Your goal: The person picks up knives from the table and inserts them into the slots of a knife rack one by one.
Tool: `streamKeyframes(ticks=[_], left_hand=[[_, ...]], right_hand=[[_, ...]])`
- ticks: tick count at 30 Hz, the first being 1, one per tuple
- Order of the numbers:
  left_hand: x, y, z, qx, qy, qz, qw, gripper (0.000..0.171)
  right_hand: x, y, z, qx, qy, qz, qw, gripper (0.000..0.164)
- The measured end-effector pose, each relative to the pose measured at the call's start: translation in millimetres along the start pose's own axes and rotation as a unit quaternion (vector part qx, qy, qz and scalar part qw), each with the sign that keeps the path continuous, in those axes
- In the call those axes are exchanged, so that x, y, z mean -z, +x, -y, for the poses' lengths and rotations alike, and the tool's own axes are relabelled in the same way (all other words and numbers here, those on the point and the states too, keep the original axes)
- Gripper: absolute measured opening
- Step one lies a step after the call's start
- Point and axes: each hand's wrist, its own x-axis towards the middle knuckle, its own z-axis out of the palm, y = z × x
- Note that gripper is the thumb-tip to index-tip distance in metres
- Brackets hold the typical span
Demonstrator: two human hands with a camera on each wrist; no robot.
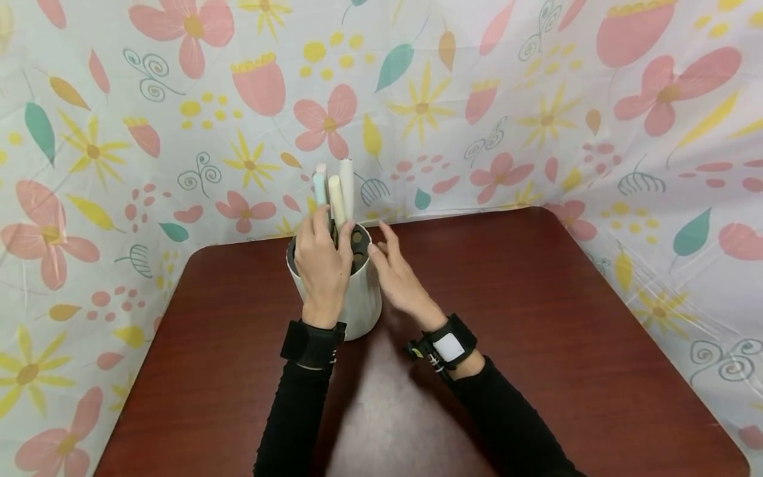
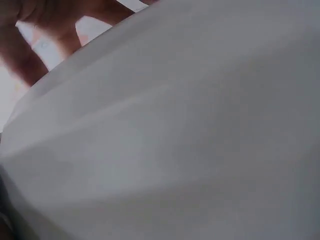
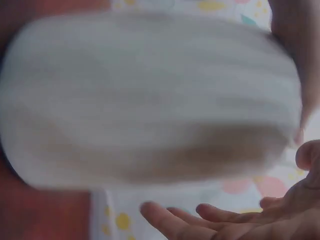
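Note:
A white ribbed pen holder (image 1: 362,301) stands upright on the table, with a dark insert (image 1: 359,245) showing round holes. Several pale pens rise from it, among them a light blue pen (image 1: 320,188), a cream pen (image 1: 337,201) and a white pen (image 1: 347,189). My left hand (image 1: 322,268) lies over the holder's near left rim, fingers spread in front of the pens; whether they touch a pen is hidden. In the left wrist view, the holder's wall (image 2: 165,130) fills most of the picture. My right hand (image 1: 402,278) is beside the right rim, its fingers extended and holding nothing.
The dark red-brown tabletop (image 1: 536,318) has rounded corners. Behind it and along both sides hangs a white cloth (image 1: 453,159) printed with flowers and leaves. Black bands with small devices (image 1: 448,346) sit on both wrists.

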Motion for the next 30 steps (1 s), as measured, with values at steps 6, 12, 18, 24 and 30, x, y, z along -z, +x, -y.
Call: streamKeyframes(ticks=[6,12,18,24,30], left_hand=[[22.5,15.3,-8.6,0.003,0.011,-0.044,0.999,0.042],[59.3,19.3,-42.6,-0.048,0.008,-0.059,0.997,0.04],[93.1,0.8,-83.4,-0.164,-0.008,-0.079,0.9832,0.04],[109.6,-33.0,-103.0,-0.211,-0.025,-0.04,0.9763,0.041],[103.2,-67.0,-102.6,-0.232,-0.016,-0.027,0.9722,0.038]], right_hand=[[44.1,1.7,29.2,0.063,-0.053,-0.098,0.992,0.056],[76.3,-22.4,70.3,0.187,-0.077,-0.199,0.959,0.048],[71.8,-59.3,97.1,0.341,-0.145,-0.278,0.886,0.05],[54.9,-98.3,104.7,0.409,-0.152,-0.286,0.853,0.05],[38.4,-121.8,85.1,0.375,-0.182,-0.278,0.865,0.048]])
